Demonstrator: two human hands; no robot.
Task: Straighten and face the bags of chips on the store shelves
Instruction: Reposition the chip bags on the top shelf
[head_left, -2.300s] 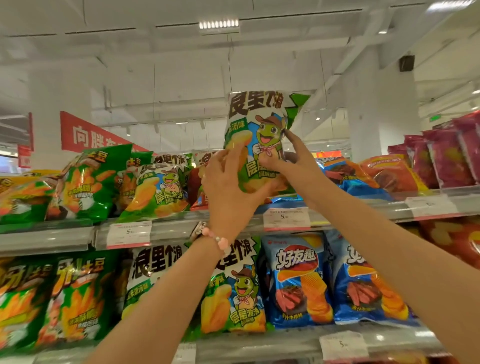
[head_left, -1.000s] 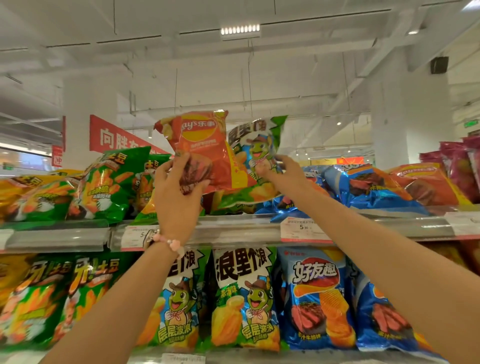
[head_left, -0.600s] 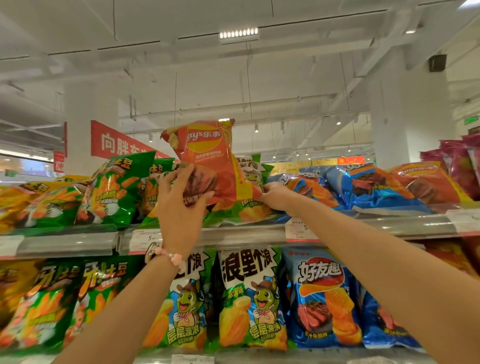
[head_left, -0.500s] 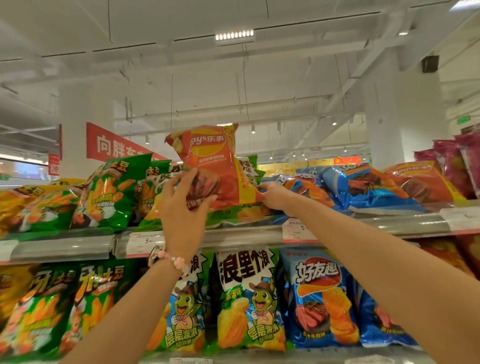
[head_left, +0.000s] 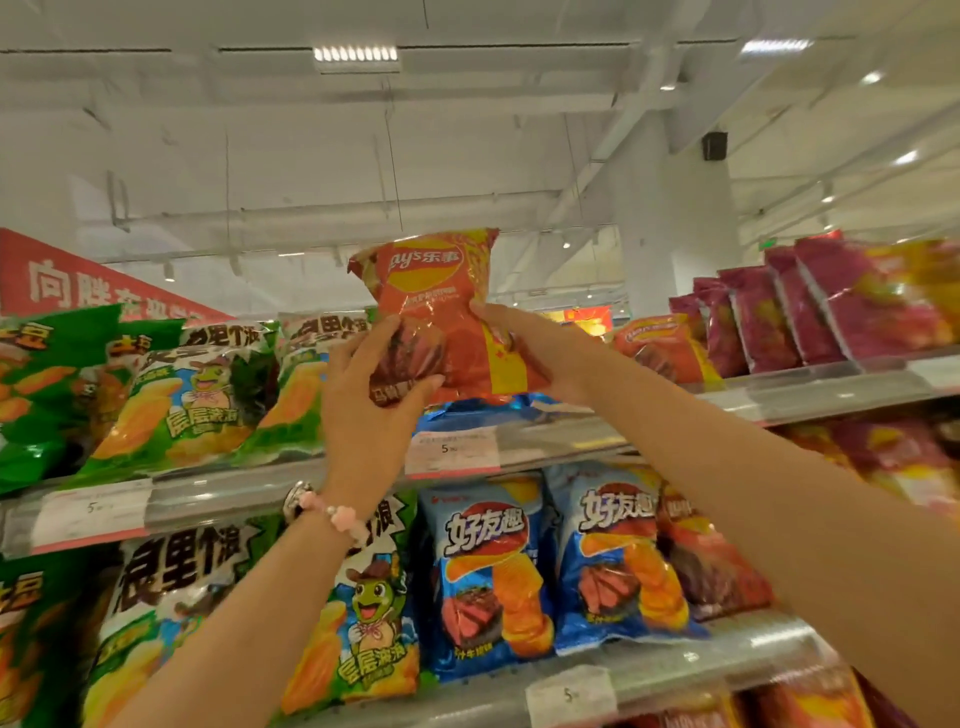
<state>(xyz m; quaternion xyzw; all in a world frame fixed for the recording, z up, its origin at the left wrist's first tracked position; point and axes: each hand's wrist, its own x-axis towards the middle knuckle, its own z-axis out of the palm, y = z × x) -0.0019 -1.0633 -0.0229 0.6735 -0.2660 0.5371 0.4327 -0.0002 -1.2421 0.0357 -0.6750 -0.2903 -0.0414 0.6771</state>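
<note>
**Both hands hold a red Lay's bag at the top shelf**

The left hand (head_left: 371, 395) grips the lower left of the crinkly orange-red foil chip bag (head_left: 441, 306), marked "Lay's 乐事"; the right hand (head_left: 524, 343) clasps its right edge. The bag stands upright above blue bags (head_left: 488, 408) on the upper grey shelf (head_left: 561, 441). Left sit green frog-cartoon bags (head_left: 192, 395); below, blue "好友趣" bags (head_left: 488, 571).

Single head view; tilted upward, close to top shelf (head_left: 571, 441); ceiling visible
</note>
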